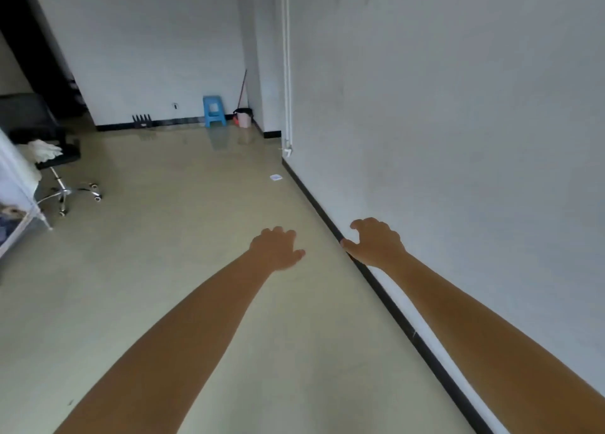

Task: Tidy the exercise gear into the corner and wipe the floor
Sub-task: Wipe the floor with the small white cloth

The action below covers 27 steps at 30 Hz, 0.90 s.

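Note:
Both my arms stretch forward over the beige floor (183, 237). My left hand (276, 248) hangs palm down with loosely curled fingers and holds nothing. My right hand (376, 240) is beside the white wall, also loosely curled and empty, above the black baseboard (386, 294). In the far corner a mop or broom handle (242, 88) leans on the wall over a pink bucket (244, 118). A small dark rack-like item (142, 120) stands against the far wall; I cannot tell whether it is exercise gear.
A blue plastic stool (213, 110) stands by the far wall. A black swivel chair (62, 171) with a white cloth (44, 150) on it is at the left, next to white furniture (16, 184). A small white scrap (276, 177) lies near the right wall.

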### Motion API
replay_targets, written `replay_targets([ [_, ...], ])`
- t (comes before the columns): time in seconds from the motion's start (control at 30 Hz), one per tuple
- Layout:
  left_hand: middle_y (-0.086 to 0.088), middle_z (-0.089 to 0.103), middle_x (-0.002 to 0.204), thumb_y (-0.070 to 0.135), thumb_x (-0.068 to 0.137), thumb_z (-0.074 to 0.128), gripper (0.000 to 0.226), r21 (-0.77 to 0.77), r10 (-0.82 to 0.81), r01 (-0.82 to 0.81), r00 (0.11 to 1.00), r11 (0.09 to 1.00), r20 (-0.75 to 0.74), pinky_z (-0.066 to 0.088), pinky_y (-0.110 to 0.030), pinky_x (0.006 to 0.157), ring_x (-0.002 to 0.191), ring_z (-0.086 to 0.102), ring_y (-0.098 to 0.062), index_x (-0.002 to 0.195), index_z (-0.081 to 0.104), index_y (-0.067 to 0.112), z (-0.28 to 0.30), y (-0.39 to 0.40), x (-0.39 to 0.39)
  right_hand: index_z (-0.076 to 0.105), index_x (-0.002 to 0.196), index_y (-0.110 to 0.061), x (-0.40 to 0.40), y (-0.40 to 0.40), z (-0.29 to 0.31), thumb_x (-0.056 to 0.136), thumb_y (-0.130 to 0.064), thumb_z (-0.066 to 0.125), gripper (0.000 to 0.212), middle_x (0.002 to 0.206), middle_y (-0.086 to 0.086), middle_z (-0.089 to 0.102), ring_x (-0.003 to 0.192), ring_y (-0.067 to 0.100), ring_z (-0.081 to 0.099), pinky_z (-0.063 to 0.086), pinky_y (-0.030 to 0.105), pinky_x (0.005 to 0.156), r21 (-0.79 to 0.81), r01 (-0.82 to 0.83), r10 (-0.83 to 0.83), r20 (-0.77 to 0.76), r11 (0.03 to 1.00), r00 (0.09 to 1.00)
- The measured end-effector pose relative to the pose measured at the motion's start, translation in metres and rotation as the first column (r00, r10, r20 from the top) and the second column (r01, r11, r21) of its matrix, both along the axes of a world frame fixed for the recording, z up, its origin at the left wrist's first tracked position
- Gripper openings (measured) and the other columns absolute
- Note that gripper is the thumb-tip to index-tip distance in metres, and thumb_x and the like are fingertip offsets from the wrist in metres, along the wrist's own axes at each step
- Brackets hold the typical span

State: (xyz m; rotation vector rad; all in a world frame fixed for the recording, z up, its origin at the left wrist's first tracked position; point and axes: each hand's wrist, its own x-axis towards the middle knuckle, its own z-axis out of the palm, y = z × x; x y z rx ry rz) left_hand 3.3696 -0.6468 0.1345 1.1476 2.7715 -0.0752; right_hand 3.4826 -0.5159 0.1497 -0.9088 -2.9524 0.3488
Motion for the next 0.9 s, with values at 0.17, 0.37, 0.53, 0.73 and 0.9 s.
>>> replay_targets([
  [0.17,-0.014,0.042,0.142,0.044,0.098,0.034,0.053,-0.07,0.136,-0.132,0.989,0.989,0.052,0.037,-0.04,0.106,0.131,0.041,-0.032,0.14,0.036,0.012,-0.044,-0.111,-0.104,0.041,0.137,-0.014,-0.123,-0.103,-0.055,0.094,-0.041,0.045,0.051,0.141,0.008,0.044,0.131,0.026,0.041,0.036,0.039,0.105,-0.067,-0.145,0.15,0.083,0.987,0.985],
  [0.37,-0.011,0.042,0.142,0.042,0.098,0.034,0.05,-0.2,0.273,-0.249,0.956,0.948,0.107,0.035,-0.039,0.105,0.132,0.04,-0.03,0.14,0.037,0.014,-0.08,-0.218,-0.221,0.042,0.137,-0.013,-0.255,-0.206,-0.103,0.095,-0.036,0.043,0.048,0.139,0.01,0.046,0.13,0.027,0.042,0.036,0.039,0.104,-0.187,-0.177,0.212,0.191,0.966,0.958],
  [0.53,-0.01,0.042,0.142,0.042,0.099,0.033,0.051,-0.217,0.341,-0.305,0.927,0.928,0.158,0.036,-0.039,0.105,0.132,0.038,-0.029,0.141,0.036,0.014,-0.101,-0.256,-0.314,0.043,0.136,-0.013,-0.361,-0.238,-0.121,0.094,-0.035,0.044,0.047,0.138,0.01,0.046,0.13,0.028,0.041,0.035,0.038,0.104,-0.211,-0.208,0.253,0.218,0.955,0.943],
  [0.73,-0.01,0.042,0.142,0.041,0.099,0.033,0.05,-0.203,0.359,-0.326,0.919,0.923,0.16,0.035,-0.039,0.105,0.133,0.037,-0.029,0.14,0.037,0.014,-0.117,-0.251,-0.454,0.043,0.136,-0.013,-0.514,-0.231,-0.137,0.094,-0.033,0.044,0.047,0.138,0.01,0.045,0.131,0.028,0.04,0.035,0.038,0.103,-0.196,-0.23,0.27,0.209,0.953,0.94],
  [0.9,-0.01,0.043,0.141,0.04,0.099,0.033,0.048,-0.206,0.394,-0.356,0.9,0.911,0.188,0.035,-0.038,0.104,0.132,0.038,-0.029,0.139,0.039,0.014,-0.124,-0.224,-0.595,0.043,0.136,-0.013,-0.664,-0.21,-0.142,0.094,-0.033,0.044,0.046,0.139,0.009,0.045,0.131,0.028,0.04,0.035,0.038,0.103,-0.224,-0.254,0.3,0.2,0.941,0.933],
])
